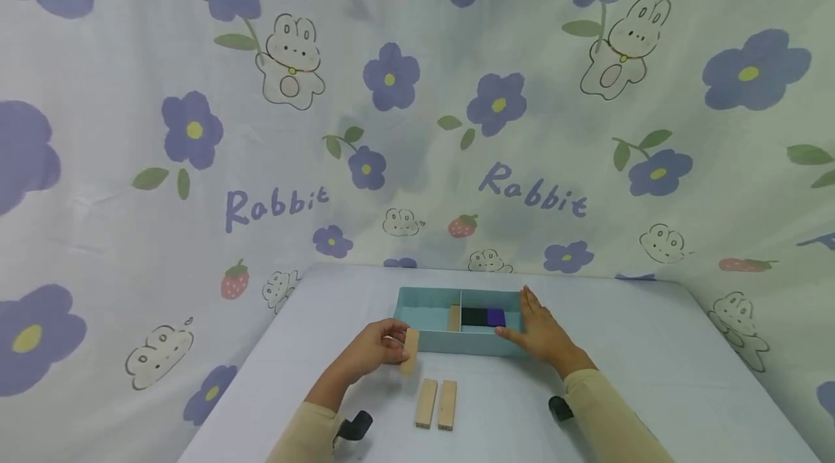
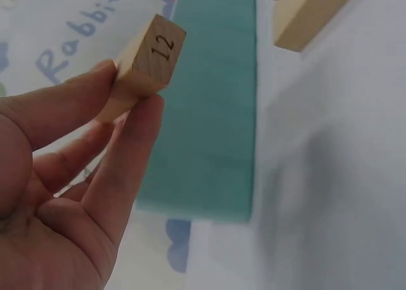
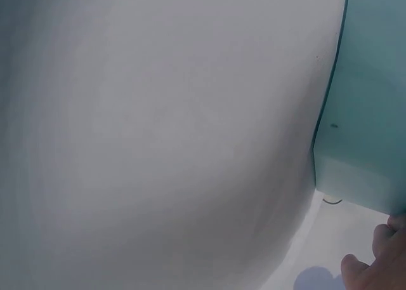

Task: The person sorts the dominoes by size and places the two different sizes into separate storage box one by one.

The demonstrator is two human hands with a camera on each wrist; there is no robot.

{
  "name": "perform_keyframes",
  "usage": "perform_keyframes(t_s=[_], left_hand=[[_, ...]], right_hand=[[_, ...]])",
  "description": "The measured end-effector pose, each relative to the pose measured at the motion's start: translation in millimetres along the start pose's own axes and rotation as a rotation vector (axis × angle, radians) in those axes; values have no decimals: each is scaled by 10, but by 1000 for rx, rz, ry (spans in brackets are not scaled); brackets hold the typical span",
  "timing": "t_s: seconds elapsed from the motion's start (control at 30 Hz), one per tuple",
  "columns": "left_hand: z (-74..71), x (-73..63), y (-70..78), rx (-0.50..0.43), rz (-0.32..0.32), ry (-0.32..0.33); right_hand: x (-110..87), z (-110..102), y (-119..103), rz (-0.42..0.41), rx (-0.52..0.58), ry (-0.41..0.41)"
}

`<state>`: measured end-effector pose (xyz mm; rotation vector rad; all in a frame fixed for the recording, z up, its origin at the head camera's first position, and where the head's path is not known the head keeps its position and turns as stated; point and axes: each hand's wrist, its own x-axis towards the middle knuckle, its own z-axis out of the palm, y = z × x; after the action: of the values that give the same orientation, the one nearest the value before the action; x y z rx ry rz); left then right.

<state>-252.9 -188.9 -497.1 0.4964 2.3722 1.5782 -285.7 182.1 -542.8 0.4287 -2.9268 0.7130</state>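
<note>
Between thumb and fingers my left hand [image 1: 373, 351] pinches a wooden block [image 1: 409, 352], held up at the front left of a teal box [image 1: 483, 343]. The left wrist view shows the number 12 printed on the block's end [image 2: 158, 52]. My right hand [image 1: 544, 331] rests on the box's right end with its fingers extended. A divider splits the box in two. One wooden block [image 1: 454, 318] stands against the divider in the left compartment; a black piece [image 1: 474, 316] and a purple piece [image 1: 496, 317] lie in the right one.
Two more wooden blocks [image 1: 426, 403] lie side by side on the white table [image 1: 652, 376], in front of the box. A white curtain [image 1: 417, 144] printed with flowers and rabbits hangs behind the table. Dark wrist-camera mounts [image 1: 355, 425] stick out near both wrists.
</note>
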Motion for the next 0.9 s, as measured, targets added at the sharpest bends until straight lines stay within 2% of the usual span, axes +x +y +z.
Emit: perform_keyframes(t_s=[0.13,0.3,0.6,0.77,0.9], left_hand=[[-23,112,85,-12,16,20],[31,335,164,-59,33,10],[115,618,198,-40,-6,46],[127,729,224,-17,-46,41],[137,806,215,-30,-53,54]], right_hand=[[19,-16,-15,-10,-3,-8],[15,-8,11,10,-2,-4],[-4,39,11,8,8,-10],[-26,35,2,0,-7,-6],[-40,39,-13,-6,-26,3]])
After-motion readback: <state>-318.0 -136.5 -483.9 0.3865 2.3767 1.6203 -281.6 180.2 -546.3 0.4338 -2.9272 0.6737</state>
